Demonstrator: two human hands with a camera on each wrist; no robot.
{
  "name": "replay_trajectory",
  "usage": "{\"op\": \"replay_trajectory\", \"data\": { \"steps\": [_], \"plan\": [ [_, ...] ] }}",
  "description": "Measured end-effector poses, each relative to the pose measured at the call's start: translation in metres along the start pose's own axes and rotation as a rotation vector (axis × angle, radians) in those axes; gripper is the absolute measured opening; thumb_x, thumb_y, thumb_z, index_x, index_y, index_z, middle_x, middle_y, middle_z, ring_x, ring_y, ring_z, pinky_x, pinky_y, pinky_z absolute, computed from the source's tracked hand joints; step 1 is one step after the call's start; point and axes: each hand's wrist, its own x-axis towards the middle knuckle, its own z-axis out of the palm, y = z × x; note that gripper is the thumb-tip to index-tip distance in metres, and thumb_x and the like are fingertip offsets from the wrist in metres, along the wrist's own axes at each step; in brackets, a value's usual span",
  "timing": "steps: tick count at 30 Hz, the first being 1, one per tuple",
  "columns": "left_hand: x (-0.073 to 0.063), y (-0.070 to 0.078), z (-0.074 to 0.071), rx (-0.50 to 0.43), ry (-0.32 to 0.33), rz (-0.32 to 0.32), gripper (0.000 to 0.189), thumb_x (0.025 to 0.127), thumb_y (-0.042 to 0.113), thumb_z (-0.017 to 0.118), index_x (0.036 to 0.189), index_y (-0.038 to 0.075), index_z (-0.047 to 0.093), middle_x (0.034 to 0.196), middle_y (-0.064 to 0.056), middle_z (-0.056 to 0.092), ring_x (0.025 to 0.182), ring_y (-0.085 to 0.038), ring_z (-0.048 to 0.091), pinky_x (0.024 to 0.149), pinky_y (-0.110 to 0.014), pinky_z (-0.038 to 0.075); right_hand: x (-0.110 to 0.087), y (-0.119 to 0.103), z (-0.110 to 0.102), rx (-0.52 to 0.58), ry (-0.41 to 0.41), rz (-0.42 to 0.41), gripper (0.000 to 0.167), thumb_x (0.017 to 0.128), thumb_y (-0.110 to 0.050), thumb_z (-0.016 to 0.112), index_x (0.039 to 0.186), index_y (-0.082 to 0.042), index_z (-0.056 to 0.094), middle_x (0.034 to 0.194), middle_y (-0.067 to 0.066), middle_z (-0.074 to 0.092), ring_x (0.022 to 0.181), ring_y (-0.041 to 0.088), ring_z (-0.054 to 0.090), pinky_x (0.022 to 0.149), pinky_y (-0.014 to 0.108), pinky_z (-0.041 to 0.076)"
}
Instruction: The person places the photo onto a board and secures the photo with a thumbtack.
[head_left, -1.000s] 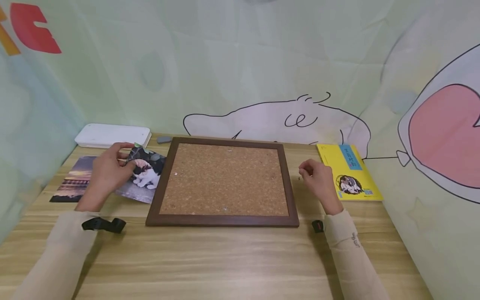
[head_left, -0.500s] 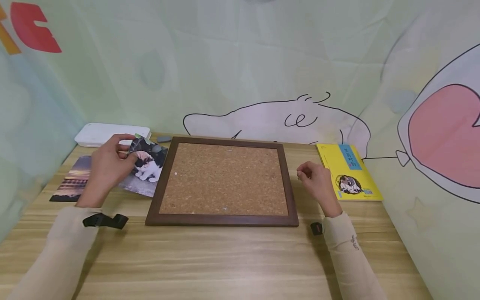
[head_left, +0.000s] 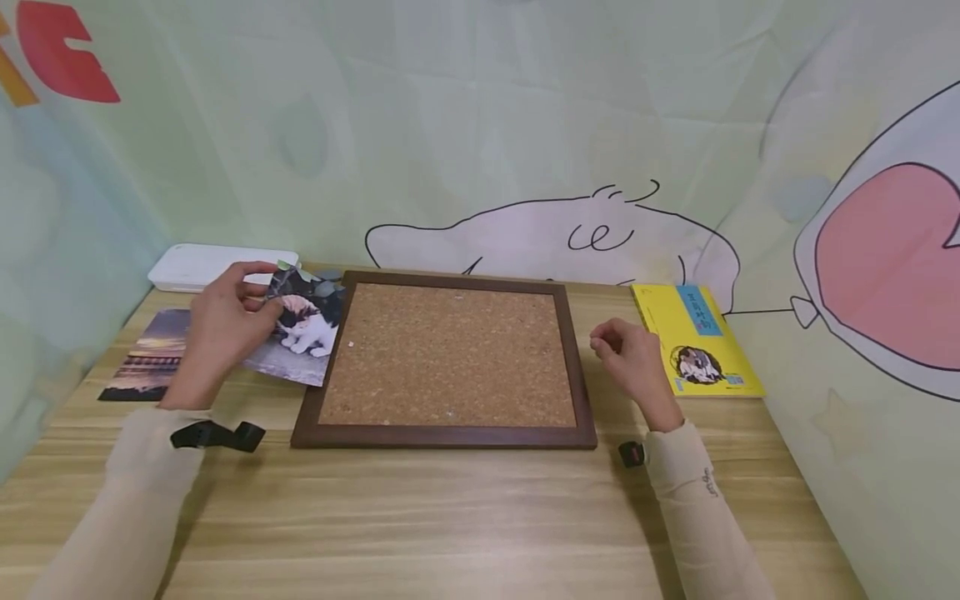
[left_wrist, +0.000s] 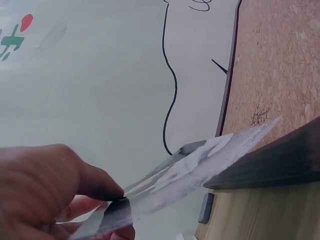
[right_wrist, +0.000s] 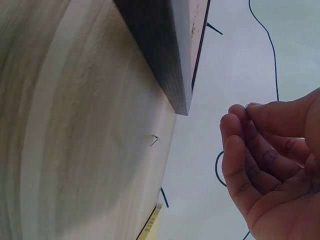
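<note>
My left hand [head_left: 228,329] pinches the left edge of a photo print [head_left: 307,337] of a calico cat, whose right edge overlaps the corkboard's frame. In the left wrist view the photo [left_wrist: 200,170] is tilted and raised, partly over the corkboard. The brown-framed corkboard [head_left: 457,358] lies flat, with several small clear or white bits at its edges. To its right my right hand [head_left: 630,362] is raised, thumb and index fingertips together on a tiny clear push pin [right_wrist: 246,106], mostly hidden by them. Another clear pin [right_wrist: 155,140] lies on the table.
A sunset photo [head_left: 146,358] lies at the far left, partly behind the left hand. Behind it stands a white case [head_left: 225,258], with a small grey object [head_left: 327,274] nearby. A yellow booklet [head_left: 697,333] lies at the right. A printed cloth wall [head_left: 480,125] backs the table.
My left hand has moved slightly up and to the right, bringing the cat photo from beside the corkboard onto its left frame. My right hand has shifted slightly left.
</note>
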Motion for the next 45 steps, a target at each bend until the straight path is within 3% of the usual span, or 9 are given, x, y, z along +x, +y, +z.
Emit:
{"op": "replay_trajectory", "data": {
  "steps": [8,17,20,22,25,32,36,42,45],
  "plan": [
    [0.003,0.006,0.000,-0.050,0.001,0.024,0.050,0.098,0.012,0.067,0.147,0.006,0.060,0.121,-0.032,0.075,0.071,0.023,0.046,0.063,-0.008,0.040,0.001,-0.009,0.002,0.032,-0.003,0.004,0.016,0.105,-0.015,0.068,0.112,-0.003,0.075,0.103,0.017,0.078,0.086,0.027,0.068,0.074,0.028,0.051],
    [0.005,0.008,0.014,-0.083,-0.042,0.013,0.052,0.098,0.012,0.069,0.148,0.004,0.059,0.124,-0.033,0.074,0.073,0.022,0.049,0.066,-0.005,0.040,0.009,-0.022,0.014,0.076,0.025,-0.058,0.013,0.103,-0.012,0.069,0.107,-0.002,0.077,0.100,0.017,0.079,0.085,0.027,0.068,0.075,0.029,0.051],
    [0.007,0.012,0.020,-0.081,-0.073,0.008,0.053,0.098,0.013,0.069,0.149,0.005,0.058,0.126,-0.032,0.073,0.081,0.009,0.060,0.068,-0.005,0.040,0.012,-0.028,0.018,0.090,0.036,-0.077,0.012,0.102,-0.011,0.070,0.106,-0.001,0.077,0.099,0.018,0.079,0.083,0.027,0.068,0.074,0.030,0.051],
    [0.007,0.015,0.024,-0.079,-0.090,0.003,0.053,0.099,0.013,0.069,0.149,0.005,0.058,0.127,-0.032,0.073,0.089,-0.010,0.069,0.069,-0.006,0.040,0.014,-0.033,0.020,0.099,0.039,-0.085,0.012,0.102,-0.010,0.070,0.105,0.000,0.077,0.098,0.018,0.079,0.082,0.027,0.068,0.072,0.030,0.051],
    [0.007,0.019,0.029,-0.091,-0.108,-0.001,0.053,0.098,0.011,0.069,0.150,0.004,0.057,0.127,-0.033,0.072,0.102,-0.032,0.072,0.069,-0.006,0.041,0.016,-0.040,0.024,0.111,0.043,-0.088,0.011,0.101,-0.009,0.071,0.104,0.000,0.076,0.096,0.018,0.079,0.081,0.027,0.068,0.072,0.030,0.051],
    [0.008,0.022,0.038,-0.122,-0.138,-0.024,0.054,0.096,0.011,0.072,0.148,0.004,0.058,0.126,-0.031,0.074,0.093,-0.022,0.068,0.069,-0.010,0.043,0.020,-0.046,0.035,0.136,0.028,-0.098,0.011,0.100,-0.007,0.072,0.104,0.001,0.077,0.097,0.019,0.080,0.082,0.028,0.071,0.074,0.031,0.053],
    [0.009,0.024,0.044,-0.131,-0.150,-0.023,0.054,0.096,0.011,0.074,0.147,0.004,0.058,0.126,-0.031,0.075,0.096,-0.029,0.071,0.069,-0.010,0.044,0.022,-0.048,0.038,0.134,0.038,-0.116,0.008,0.099,-0.007,0.072,0.101,-0.001,0.077,0.095,0.017,0.080,0.082,0.027,0.070,0.075,0.032,0.052],
    [0.011,0.026,0.050,-0.132,-0.160,-0.020,0.053,0.095,0.012,0.075,0.145,0.005,0.059,0.127,-0.030,0.075,0.092,-0.026,0.072,0.068,-0.011,0.045,0.024,-0.052,0.039,0.136,0.040,-0.128,0.008,0.098,-0.008,0.073,0.101,-0.001,0.077,0.094,0.017,0.080,0.080,0.026,0.069,0.075,0.031,0.051],
    [0.012,0.029,0.053,-0.127,-0.172,-0.029,0.053,0.095,0.012,0.074,0.146,0.004,0.058,0.129,-0.031,0.074,0.097,-0.035,0.074,0.071,-0.014,0.046,0.024,-0.052,0.040,0.140,0.037,-0.128,0.008,0.098,-0.008,0.073,0.101,-0.002,0.077,0.093,0.016,0.080,0.079,0.025,0.068,0.074,0.030,0.050]
  ]
}}
